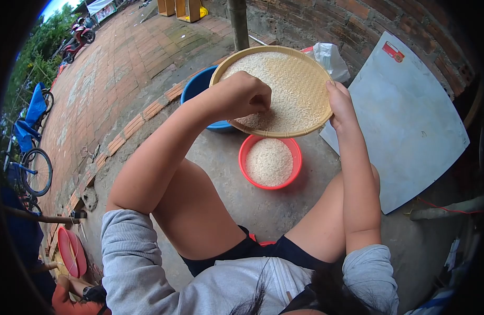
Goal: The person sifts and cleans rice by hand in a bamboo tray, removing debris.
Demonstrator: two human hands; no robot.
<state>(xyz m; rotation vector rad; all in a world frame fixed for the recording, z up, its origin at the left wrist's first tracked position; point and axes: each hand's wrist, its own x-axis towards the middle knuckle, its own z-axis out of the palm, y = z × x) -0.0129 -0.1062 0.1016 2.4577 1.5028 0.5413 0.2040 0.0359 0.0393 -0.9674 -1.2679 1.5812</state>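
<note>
the biggest thing around you is the ground: one stretch of brick paving (110, 68) on your left and the concrete floor (284, 210) you sit on, knees apart. next in size is one grey board (410, 126), leaning at your right against the brick wall (368, 21). it carries one small red sticker (393, 51) near its top corner; the writing on it is too small to read.

then comes one round woven tray (273, 48), held up in front of you, above the floor and between your knees. a layer of white rice (263, 68) lies in it, thicker on the left half and thin on the right. behind its left edge sits one blue basin (197, 86), partly hidden by the tray. just below the tray, on the concrete, stands one red bowl (244, 157), with its own heap of rice (269, 161) inside. one white plastic bag (328, 58) lies behind the tray's right edge.

both of your hands are on the tray. your left hand (244, 97) reaches over the near rim, fingers curled in and bunched, tips down on the rice; whether anything is pinched between them cannot be told. your right hand (339, 105) is closed round the tray's right rim, thumb on top, carrying it.

far off on the left are one motorbike (79, 37) and one bicycle wheel (36, 170).
</note>
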